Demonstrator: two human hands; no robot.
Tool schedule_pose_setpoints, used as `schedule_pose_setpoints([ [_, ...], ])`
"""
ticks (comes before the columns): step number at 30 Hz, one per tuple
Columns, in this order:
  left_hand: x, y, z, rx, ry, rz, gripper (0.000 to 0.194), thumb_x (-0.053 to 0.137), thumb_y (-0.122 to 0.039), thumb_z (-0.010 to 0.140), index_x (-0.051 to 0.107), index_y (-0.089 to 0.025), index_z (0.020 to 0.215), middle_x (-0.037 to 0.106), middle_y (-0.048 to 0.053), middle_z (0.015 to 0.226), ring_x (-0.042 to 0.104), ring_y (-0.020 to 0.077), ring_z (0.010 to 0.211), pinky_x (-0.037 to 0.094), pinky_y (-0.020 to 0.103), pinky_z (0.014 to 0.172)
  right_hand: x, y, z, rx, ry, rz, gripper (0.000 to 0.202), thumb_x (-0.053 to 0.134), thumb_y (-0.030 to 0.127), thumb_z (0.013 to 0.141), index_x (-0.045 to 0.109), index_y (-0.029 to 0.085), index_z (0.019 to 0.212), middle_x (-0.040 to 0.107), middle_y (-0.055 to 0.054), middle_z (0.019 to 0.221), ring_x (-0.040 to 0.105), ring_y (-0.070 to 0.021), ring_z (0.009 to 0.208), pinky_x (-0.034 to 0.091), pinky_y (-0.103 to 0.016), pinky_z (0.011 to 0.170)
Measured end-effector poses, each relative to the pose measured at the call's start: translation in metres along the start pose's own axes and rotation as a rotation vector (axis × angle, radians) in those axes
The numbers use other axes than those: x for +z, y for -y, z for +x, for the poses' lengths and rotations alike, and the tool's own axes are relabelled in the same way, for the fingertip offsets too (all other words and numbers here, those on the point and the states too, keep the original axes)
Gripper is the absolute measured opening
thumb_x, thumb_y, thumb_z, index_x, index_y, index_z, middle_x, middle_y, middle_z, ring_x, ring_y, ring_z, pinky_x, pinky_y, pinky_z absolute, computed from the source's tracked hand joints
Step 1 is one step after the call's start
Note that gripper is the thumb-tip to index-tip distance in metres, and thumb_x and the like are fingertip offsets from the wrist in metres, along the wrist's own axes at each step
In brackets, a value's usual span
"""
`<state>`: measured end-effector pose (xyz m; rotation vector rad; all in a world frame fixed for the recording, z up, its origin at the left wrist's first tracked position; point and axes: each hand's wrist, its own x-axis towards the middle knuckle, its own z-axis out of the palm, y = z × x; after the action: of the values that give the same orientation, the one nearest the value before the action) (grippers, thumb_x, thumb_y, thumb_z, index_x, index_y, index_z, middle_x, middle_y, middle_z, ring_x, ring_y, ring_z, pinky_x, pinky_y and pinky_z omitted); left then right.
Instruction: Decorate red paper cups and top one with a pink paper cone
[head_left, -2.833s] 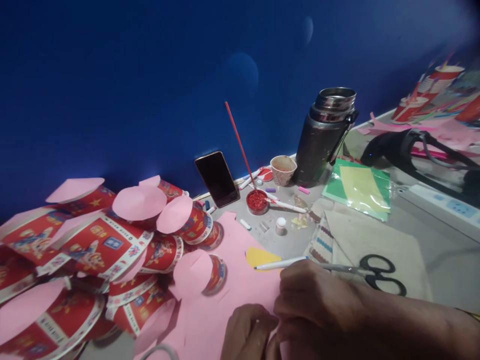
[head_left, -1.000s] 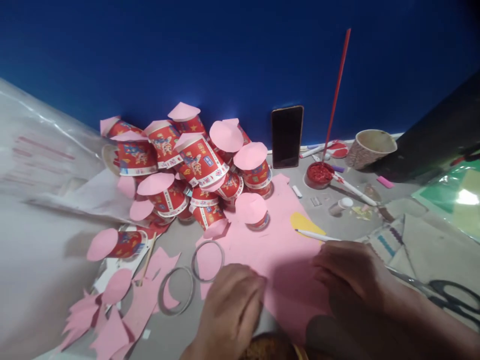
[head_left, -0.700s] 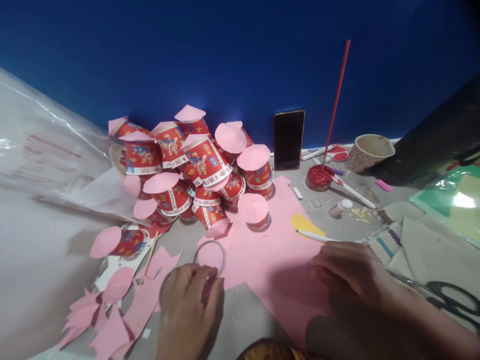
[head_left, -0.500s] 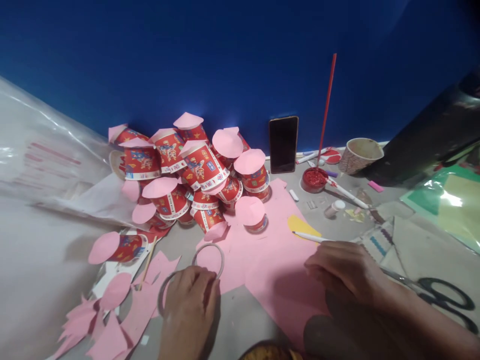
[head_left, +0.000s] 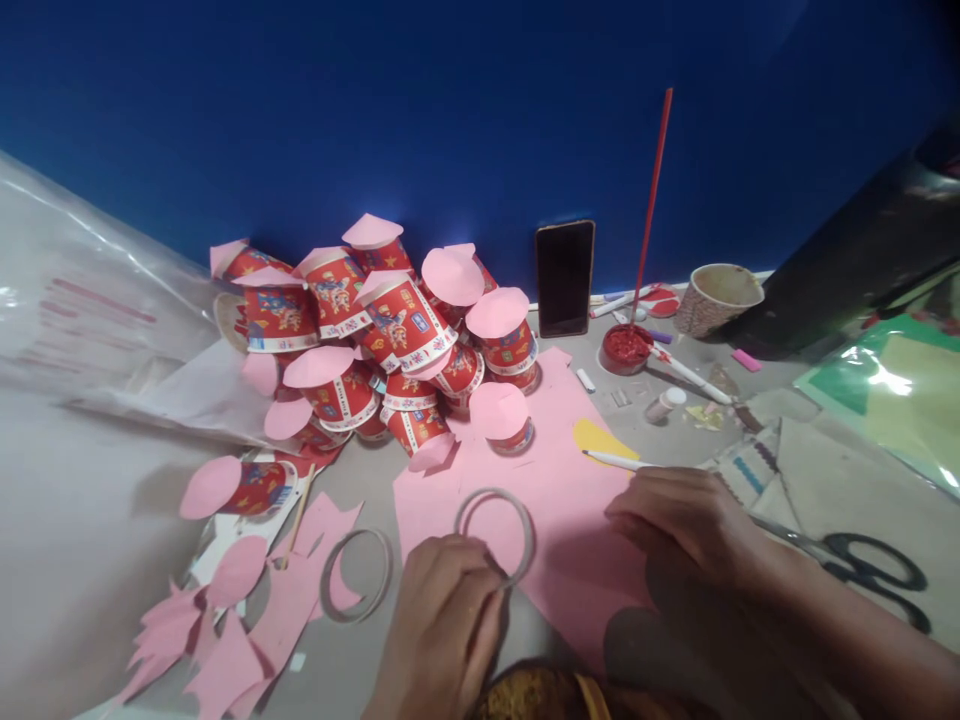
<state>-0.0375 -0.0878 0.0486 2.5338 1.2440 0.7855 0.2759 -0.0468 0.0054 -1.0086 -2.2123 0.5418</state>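
My left hand [head_left: 442, 620] has its fingers closed on the lower left edge of a thin grey ring [head_left: 529, 535], which lies over pink paper [head_left: 555, 490]. A second grey ring [head_left: 387, 565] lies on the table just left of that hand. My right hand [head_left: 682, 520] rests on the right part of the pink paper, fingers curled round a white marker [head_left: 615, 460]. The marker's dark tip points left, above a yellow paper piece [head_left: 604, 438]. How the fingers grip underneath is hidden.
Red paper cups [head_left: 412, 325] with pink cone tops are piled behind, against a blue wall. Pink scraps [head_left: 285, 610] lie left. A phone [head_left: 564, 280] leans on the wall. Rightward are a red glitter pot [head_left: 626, 350], a paper cup [head_left: 716, 300] and scissors [head_left: 874, 560].
My left hand has moved right, carrying one grey ring onto the pink paper and leaving the other ring behind on the table. My right hand stays nearly in place with the marker.
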Motion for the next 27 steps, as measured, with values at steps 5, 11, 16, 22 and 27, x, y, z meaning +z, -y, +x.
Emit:
schedule_pose_setpoints([
  [5, 0.024, -0.013, 0.036, 0.154, 0.116, -0.095, 0.017, 0.054, -0.005, 0.095, 0.063, -0.019, 0.100, 0.070, 0.005, 0.095, 0.064, 0.0208, 0.092, 0.053, 0.036, 0.083, 0.003, -0.006, 0.005, -0.077, -0.174, 0.004, 0.033, 0.044, 0.025, 0.111, 0.064, 0.020, 0.085, 0.068, -0.002, 0.069, 0.054, -0.0151, 0.063, 0.038, -0.028, 0.065],
  [11, 0.045, -0.013, 0.052, 0.235, 0.194, -0.117, 0.017, 0.053, -0.006, 0.094, 0.061, -0.019, 0.089, 0.069, 0.005, 0.093, 0.062, 0.0220, 0.088, 0.050, 0.039, 0.080, 0.000, -0.010, 0.010, -0.048, -0.126, -0.251, 0.045, 0.040, 0.023, 0.113, 0.062, 0.020, 0.074, 0.062, 0.000, 0.065, 0.048, -0.0150, 0.063, 0.032, -0.030, 0.064],
  [16, 0.043, -0.007, 0.050, 0.240, 0.165, -0.113, 0.023, 0.049, -0.003, 0.095, 0.064, -0.020, 0.102, 0.071, 0.005, 0.095, 0.065, 0.0222, 0.096, 0.051, 0.039, 0.090, -0.002, -0.002, 0.008, 0.118, -0.100, -0.270, 0.040, 0.045, 0.032, 0.112, 0.069, 0.019, 0.084, 0.068, -0.004, 0.075, 0.052, -0.0178, 0.073, 0.032, -0.032, 0.069],
  [22, 0.029, 0.016, 0.042, 0.280, 0.136, 0.003, 0.026, 0.051, -0.003, 0.093, 0.063, -0.021, 0.107, 0.075, 0.003, 0.096, 0.069, 0.0193, 0.098, 0.049, 0.036, 0.097, 0.000, -0.002, 0.008, 0.129, -0.115, -0.282, 0.043, 0.044, 0.031, 0.113, 0.067, 0.019, 0.079, 0.066, -0.004, 0.072, 0.050, -0.0180, 0.070, 0.032, -0.033, 0.067],
  [27, 0.008, 0.034, 0.020, 0.219, 0.120, 0.161, 0.024, 0.055, -0.005, 0.090, 0.063, -0.023, 0.104, 0.076, 0.001, 0.093, 0.071, 0.0186, 0.091, 0.051, 0.034, 0.090, 0.004, -0.006, 0.005, 0.074, -0.134, -0.240, 0.036, 0.047, 0.028, 0.111, 0.067, 0.020, 0.082, 0.066, -0.003, 0.072, 0.053, -0.0180, 0.069, 0.034, -0.032, 0.066],
])
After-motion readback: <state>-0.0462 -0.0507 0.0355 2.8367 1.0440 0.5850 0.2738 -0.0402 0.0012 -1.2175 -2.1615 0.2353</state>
